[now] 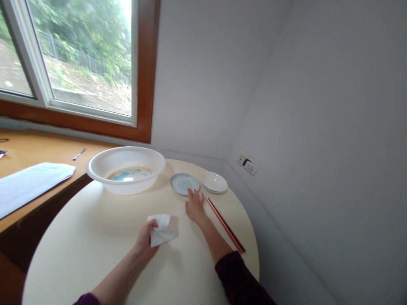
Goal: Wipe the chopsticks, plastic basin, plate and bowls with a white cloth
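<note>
A folded white tissue [163,231] is pinched in my left hand [149,237], thumb on top, just above the table. My right hand [195,206] reaches out with its fingers apart at the near edge of a grey-blue plate [182,183]; whether the fingertips touch the rim I cannot tell. Just right of that plate sit white dishes [215,182], one stacked on another. A red chopstick [224,226] and a dark brown chopstick [227,224] lie side by side to the right of my right forearm.
A large translucent plastic basin [127,169] with some water and a blue pattern at its bottom stands at the back left of the round cream table [95,237]. Beyond it, a wooden desk [60,146] holds a pale sheet [34,182] and a pen [79,154]. Walls border the right.
</note>
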### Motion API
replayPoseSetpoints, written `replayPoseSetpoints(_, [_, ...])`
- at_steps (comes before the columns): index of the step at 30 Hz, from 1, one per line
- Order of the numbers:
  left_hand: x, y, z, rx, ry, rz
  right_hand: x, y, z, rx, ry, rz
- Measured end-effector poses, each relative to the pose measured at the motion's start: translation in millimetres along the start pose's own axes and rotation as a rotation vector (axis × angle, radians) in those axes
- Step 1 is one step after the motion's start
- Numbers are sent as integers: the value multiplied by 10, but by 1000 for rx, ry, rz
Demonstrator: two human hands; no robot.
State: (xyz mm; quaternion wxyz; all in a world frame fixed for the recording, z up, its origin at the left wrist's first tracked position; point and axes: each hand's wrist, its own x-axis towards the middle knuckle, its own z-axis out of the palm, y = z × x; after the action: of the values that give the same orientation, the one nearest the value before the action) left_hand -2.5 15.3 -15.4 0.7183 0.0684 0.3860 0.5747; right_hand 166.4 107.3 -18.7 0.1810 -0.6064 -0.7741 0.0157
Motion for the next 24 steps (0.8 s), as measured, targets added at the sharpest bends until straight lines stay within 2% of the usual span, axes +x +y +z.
replayPoseSetpoints(4, [9, 20, -26, -4, -13, 27, 158, -86, 23, -40, -20, 1])
replayPoseSetpoints(6, [20, 50, -46, -2, -1, 97, 132, -110, 21, -46, -14, -8])
replayPoseSetpoints(11, [55, 182, -94, -30, 36, 292, -175, -262, -81, 28, -41, -39])
replayPoseSetpoints(16, [73, 285, -124, -19, 80, 360, -502, -487, -269, 206, -227, -217])
replayPoseSetpoints(20, [61, 342, -143, -17, 104, 401, -579, -540, -325, 144, -309, -283])
replayPoseSetpoints(24, [15, 445, -164, -42, 110, 446, -593, -494, -290, 73, -320, -292])
